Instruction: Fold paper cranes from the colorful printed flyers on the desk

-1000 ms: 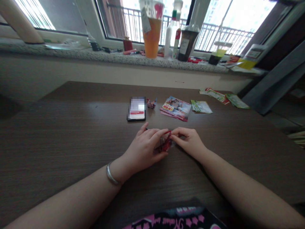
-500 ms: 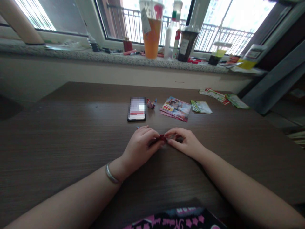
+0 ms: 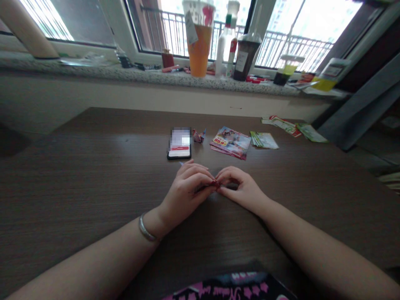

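Between my hands, just above the dark wooden table (image 3: 103,200), is a small dark red folded piece (image 3: 215,183), perhaps paper; its full shape is hidden by my fingers. My left hand (image 3: 190,185), with a silver bangle at the wrist, pinches it from the left. From the right, my right hand (image 3: 239,185) pinches its other end, thumb and fingertips together. A small bluish-white tip (image 3: 181,163) pokes out behind the left fingers. Beyond my hands lie a phone (image 3: 179,143) with a lit screen and a small crumpled, multicoloured paper piece (image 3: 198,136).
A stack of printed leaflets (image 3: 230,142) and a fan of green-white slips (image 3: 264,140) lie right of the phone. More coloured strips (image 3: 286,126) rest at the back right. On the stone windowsill (image 3: 150,75) stand an orange drink cup (image 3: 199,46), a dark drink cup (image 3: 246,56) and bottles.
Both hands have come slightly closer together, and the fingers have shifted on the red piece, which now shows less. The objects on the table have stayed where they were.
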